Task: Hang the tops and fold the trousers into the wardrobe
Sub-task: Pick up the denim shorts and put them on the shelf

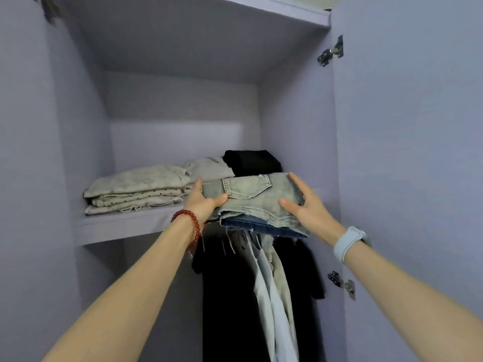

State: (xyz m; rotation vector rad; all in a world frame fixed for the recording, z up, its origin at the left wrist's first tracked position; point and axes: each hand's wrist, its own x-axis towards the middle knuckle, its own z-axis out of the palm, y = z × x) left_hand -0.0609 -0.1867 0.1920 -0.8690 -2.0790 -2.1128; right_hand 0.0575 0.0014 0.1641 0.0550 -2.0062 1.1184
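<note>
A folded pair of light blue jeans (257,202) lies at the front right edge of the lilac wardrobe shelf (122,226), its near end overhanging the edge. My left hand (202,202) grips the jeans' left end, thumb on top and fingers underneath. My right hand (304,202) holds the right end, thumb on the denim and fingers along the side. A stack of folded beige trousers (136,189) sits on the shelf's left half. A folded black garment (252,160) lies behind the jeans.
Below the shelf hang black tops (224,296) and a pale blue garment (274,296). The open right door (407,152) with its hinges (330,52) stands close beside my right arm. An upper shelf (274,11) closes the compartment overhead.
</note>
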